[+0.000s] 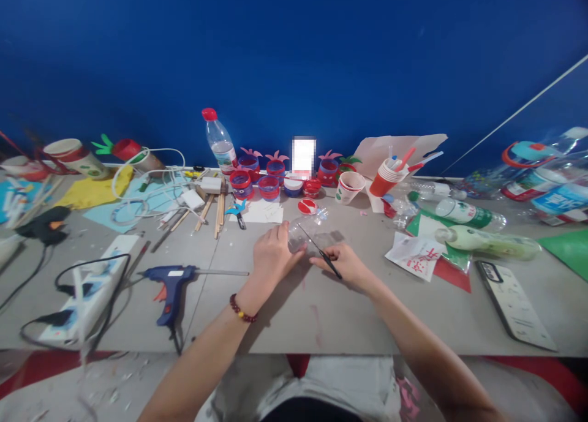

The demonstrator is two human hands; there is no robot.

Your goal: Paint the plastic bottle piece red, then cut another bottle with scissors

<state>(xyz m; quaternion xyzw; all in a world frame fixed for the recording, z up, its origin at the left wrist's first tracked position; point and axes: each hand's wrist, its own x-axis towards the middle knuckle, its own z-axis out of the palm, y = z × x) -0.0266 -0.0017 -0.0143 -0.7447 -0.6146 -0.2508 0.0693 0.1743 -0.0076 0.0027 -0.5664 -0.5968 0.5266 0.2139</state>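
A clear plastic bottle [301,237] lies on its side on the grey table in front of me. My left hand [274,253] is closed around its left end, pressing it against the tabletop. In my right hand [344,266] is a slim black-handled tool [329,264] with a thin metal front part, pinched between the fingers. Its tip points up and left across the bottle; whether it touches the plastic I cannot tell. Just behind the bottle sits a red and white round piece [307,207].
A blue glue gun [172,281] and a white power strip [94,287] lie at left. Decorated small cups [269,187] and a red-capped bottle [220,143] line the blue wall. At right are a phone [514,305], paper cups [387,176] and several plastic bottles [471,214].
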